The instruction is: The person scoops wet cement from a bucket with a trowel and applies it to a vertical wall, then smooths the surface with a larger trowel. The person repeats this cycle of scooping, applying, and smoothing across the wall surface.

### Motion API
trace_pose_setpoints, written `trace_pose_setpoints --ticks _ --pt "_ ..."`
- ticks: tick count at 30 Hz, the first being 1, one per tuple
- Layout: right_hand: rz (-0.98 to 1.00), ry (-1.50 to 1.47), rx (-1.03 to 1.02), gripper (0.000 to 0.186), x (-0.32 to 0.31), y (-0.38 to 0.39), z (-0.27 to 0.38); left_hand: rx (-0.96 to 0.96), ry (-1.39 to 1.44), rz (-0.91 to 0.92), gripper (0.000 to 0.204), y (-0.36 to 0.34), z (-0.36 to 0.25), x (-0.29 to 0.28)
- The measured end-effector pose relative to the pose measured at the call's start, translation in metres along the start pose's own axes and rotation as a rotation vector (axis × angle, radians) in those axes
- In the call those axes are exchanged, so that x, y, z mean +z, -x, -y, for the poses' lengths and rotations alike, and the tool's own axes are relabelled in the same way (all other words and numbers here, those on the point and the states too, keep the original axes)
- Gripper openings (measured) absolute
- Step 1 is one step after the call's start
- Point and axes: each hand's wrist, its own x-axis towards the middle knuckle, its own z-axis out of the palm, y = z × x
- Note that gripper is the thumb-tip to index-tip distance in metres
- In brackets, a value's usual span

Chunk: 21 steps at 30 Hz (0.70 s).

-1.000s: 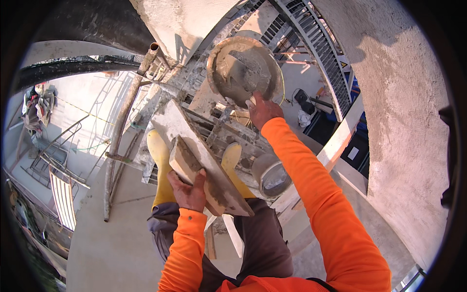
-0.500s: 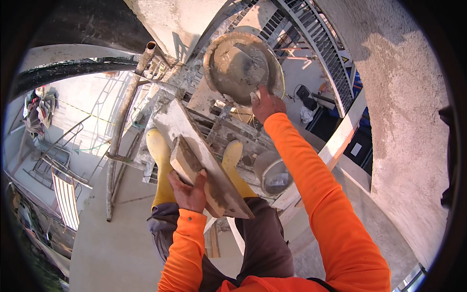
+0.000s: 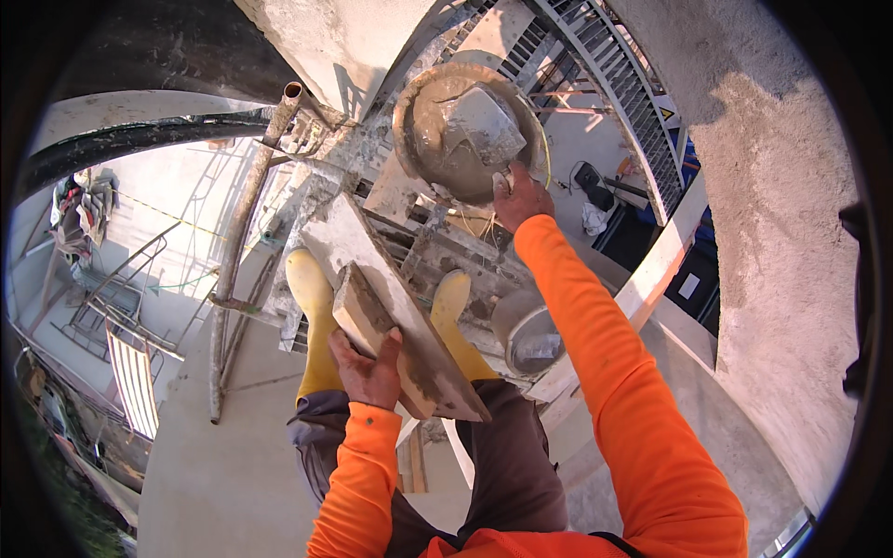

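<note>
My left hand is closed around the wooden block grip on a long mortar-smeared board, which slants above my legs and boots. My right arm reaches forward over a round tub of wet grey mortar. In the right hand is the handle of a trowel. The trowel's broad blade shows pale and wet over the mortar; whether its edge is still sunk in it I cannot tell.
A bucket stands beside my right boot. Scaffold pipes rise at the left. A curved concrete wall fills the right, near a metal grating. My yellow boots stand by mortar-spattered planks; lower ground lies beyond.
The trowel blade, mostly covered by mortar before, now shows broad and pale in the tub. My right hand has shifted slightly right and down. The left hand keeps its hold on the board.
</note>
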Motion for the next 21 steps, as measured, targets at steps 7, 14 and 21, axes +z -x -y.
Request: trace_pose_setpoints --ticks 7,14,21 --pt "0.161 0.11 -0.185 0.047 -0.019 -0.02 0.01 -0.052 0.01 0.019 0.064 0.001 -0.009 0.002" --pt "0.017 0.167 -0.073 0.042 -0.016 -0.031 0.023 -0.037 0.092 0.042 0.062 0.002 -0.013 0.004" --pt "-0.05 0.328 -0.215 0.04 -0.065 -0.031 0.005 -0.047 0.136 0.038 0.06 0.002 -0.01 0.005"
